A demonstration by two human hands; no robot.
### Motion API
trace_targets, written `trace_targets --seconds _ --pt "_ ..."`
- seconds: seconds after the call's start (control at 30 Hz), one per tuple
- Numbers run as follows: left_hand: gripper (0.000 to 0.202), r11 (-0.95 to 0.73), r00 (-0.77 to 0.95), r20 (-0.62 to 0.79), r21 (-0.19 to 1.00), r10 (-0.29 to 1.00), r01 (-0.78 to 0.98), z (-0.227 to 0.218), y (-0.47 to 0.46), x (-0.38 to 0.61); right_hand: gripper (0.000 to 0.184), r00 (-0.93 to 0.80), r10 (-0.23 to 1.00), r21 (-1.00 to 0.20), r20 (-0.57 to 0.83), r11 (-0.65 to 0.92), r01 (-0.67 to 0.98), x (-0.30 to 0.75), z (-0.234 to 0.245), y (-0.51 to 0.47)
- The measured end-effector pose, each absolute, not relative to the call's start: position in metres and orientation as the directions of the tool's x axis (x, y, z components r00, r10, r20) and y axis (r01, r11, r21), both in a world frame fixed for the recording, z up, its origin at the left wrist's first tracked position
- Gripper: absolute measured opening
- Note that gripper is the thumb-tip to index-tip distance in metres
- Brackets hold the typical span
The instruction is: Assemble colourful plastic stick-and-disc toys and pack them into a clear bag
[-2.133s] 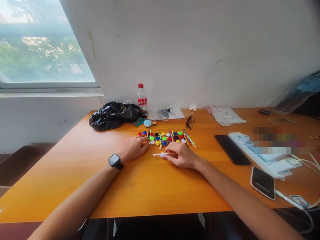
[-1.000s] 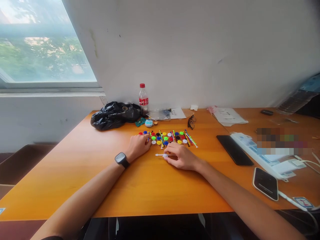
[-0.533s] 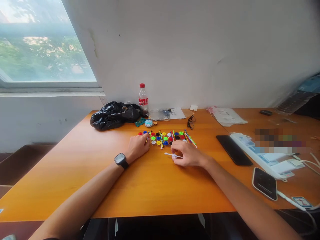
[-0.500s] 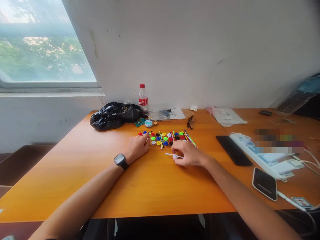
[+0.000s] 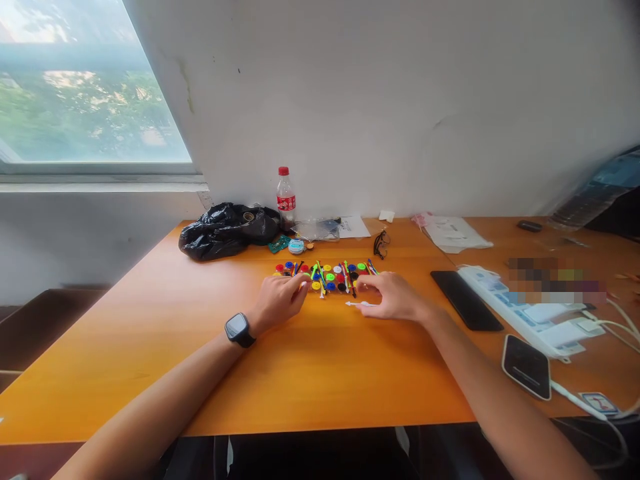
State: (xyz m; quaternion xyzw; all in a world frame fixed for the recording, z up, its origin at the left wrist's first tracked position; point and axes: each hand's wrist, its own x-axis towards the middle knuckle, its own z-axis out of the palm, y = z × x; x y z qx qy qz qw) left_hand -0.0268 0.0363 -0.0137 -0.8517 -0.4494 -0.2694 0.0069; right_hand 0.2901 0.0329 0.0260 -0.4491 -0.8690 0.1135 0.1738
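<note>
A cluster of small coloured plastic discs and thin coloured sticks lies on the orange table. My left hand, with a black watch on its wrist, rests at the cluster's left end with fingers curled onto the pieces; what they pinch is too small to name. My right hand sits at the cluster's right end, fingers closed on a white stick with a disc that points left along the table.
A black plastic bag, a red-capped bottle, glasses and papers line the back by the wall. On the right lie a dark tablet, a power strip and a phone on a cable.
My right hand has carried the white stick to the right and farther from me, up to the cluster's right end. My left hand has stayed at the left end.
</note>
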Motion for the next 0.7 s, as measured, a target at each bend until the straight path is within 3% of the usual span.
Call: trace_targets --seconds 0.1,0.17,0.37,0.5,0.7 --pt "0.03 -0.709 0.56 0.467 0.245 0.684 0.662 -0.012 0.027 -0.021 0.046 -0.477 0.815 -0.449 0.328 0.579 0.681 0.28 0.022 0.029" --pt "0.029 -0.742 0.596 0.456 0.28 0.661 0.609 -0.013 0.021 -0.016 0.051 -0.494 0.795 -0.503 0.352 0.606 0.616 0.27 0.016 0.025" --pt "0.028 -0.78 0.647 0.436 0.345 0.626 0.522 -0.022 0.015 -0.004 0.027 -0.599 0.689 -0.485 0.407 0.719 0.497 0.247 -0.006 0.018" --pt "0.024 -0.776 0.662 0.406 0.363 0.63 0.515 -0.022 0.017 -0.006 0.024 -0.647 0.649 -0.44 0.4 0.756 0.485 0.246 -0.011 0.021" --pt "0.025 -0.753 0.692 0.35 0.491 0.631 0.438 -0.014 0.017 -0.01 0.021 -0.534 0.698 -0.481 0.476 0.716 0.506 0.248 -0.008 0.023"
